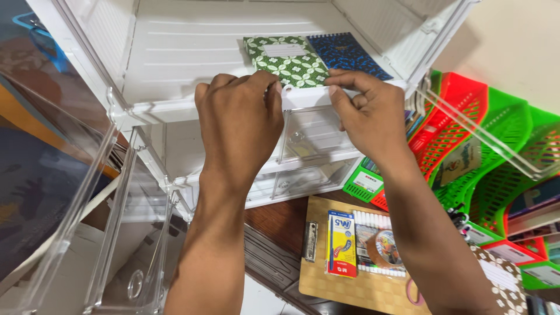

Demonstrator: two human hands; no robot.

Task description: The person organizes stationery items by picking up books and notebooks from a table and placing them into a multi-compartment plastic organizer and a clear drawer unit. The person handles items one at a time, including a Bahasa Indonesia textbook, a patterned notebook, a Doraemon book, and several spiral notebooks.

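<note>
My left hand [240, 119] and my right hand [368, 114] grip the top of a small clear plastic drawer unit [312, 137], one on each side, at the front edge of a white plastic cabinet shelf [175, 64]. Its drawers are shut and have round knobs. Just behind my fingers, on the shelf, lie a green flowered notebook [287, 58] and a blue patterned spiral notebook [349, 55], side by side.
Two clear cabinet doors [76, 192] hang open at left. Red and green plastic baskets [466, 134] stack at right. Below, a wooden clipboard [326, 274] carries a yellow pen pack [341, 244], markers and a tape roll [384, 248]. A brown flowered notebook [507, 286] sits at lower right.
</note>
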